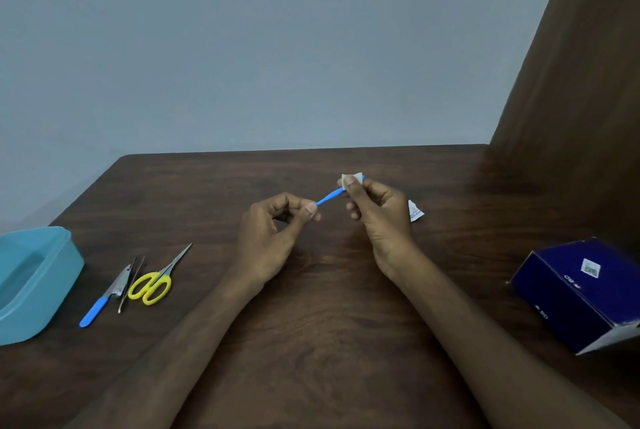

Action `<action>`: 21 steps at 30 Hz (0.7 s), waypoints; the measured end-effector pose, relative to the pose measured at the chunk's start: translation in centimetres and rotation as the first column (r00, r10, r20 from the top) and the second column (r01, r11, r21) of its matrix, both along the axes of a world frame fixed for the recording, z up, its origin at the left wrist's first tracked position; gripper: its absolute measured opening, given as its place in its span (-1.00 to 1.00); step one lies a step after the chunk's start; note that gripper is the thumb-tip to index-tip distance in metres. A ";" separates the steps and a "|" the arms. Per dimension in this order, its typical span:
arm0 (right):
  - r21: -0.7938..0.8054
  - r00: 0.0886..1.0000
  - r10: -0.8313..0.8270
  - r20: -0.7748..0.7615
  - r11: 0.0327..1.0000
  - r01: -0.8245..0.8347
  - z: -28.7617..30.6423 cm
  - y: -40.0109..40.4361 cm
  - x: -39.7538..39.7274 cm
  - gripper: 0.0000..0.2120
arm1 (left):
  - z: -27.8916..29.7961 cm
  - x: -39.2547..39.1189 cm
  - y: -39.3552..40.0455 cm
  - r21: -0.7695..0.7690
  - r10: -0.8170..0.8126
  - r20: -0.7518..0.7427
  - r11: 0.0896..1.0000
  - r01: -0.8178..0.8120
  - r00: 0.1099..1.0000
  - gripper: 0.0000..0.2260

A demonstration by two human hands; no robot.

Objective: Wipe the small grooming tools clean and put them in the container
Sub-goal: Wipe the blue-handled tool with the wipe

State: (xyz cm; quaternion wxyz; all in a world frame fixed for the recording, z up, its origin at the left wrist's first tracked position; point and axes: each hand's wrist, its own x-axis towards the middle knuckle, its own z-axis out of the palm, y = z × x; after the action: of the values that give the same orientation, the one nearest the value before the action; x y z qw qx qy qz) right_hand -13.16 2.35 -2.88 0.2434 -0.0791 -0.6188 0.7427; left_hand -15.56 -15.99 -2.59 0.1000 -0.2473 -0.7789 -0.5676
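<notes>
Above the middle of the brown table, my left hand (277,231) pinches the near end of a thin blue tool (329,197). My right hand (377,210) pinches a small white wipe (351,178) folded round the tool's far end. At the left lie yellow-handled scissors (154,285), tweezers (131,281) and a metal tool with a blue handle (100,300). A light blue container (52,276) stands open at the left edge, and nothing shows inside it.
A torn white wipe packet (415,211) lies just right of my right hand. A dark blue box (581,293) sits at the right, near the table's edge. A brown panel (581,82) rises at the far right, with a grey wall behind.
</notes>
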 end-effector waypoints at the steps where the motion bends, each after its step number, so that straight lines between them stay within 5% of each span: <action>1: -0.013 1.000 0.021 -0.013 1.000 -0.021 -0.1 -0.3 0.1 -0.82 | 0.0 0.0 -0.1 0.006 0.010 0.002 1.000 -0.010 1.000 -0.82; 6: 0.052 0.991 0.126 -0.051 0.991 -0.123 -0.1 -1.4 0.7 -0.99 | -0.3 -0.5 -0.4 0.021 0.057 0.040 0.998 -0.057 0.998 -0.79; 15: -0.115 1.000 0.025 0.009 0.993 -0.023 0.3 -1.1 0.3 -0.75 | -0.2 -0.4 -0.2 0.038 0.018 -0.002 0.999 -0.018 1.000 -0.85; 21: -0.119 0.997 0.062 0.045 0.991 -0.057 0.5 -0.7 0.6 -0.84 | -0.4 -0.5 -0.3 0.035 0.011 -0.003 0.999 -0.011 1.000 -0.87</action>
State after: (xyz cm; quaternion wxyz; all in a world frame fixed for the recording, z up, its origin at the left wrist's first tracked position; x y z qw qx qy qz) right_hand -12.58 1.64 -2.43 0.2008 -0.0929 -0.5819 0.7826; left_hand -16.09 -16.25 -2.99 0.1086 -0.2423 -0.7700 -0.5801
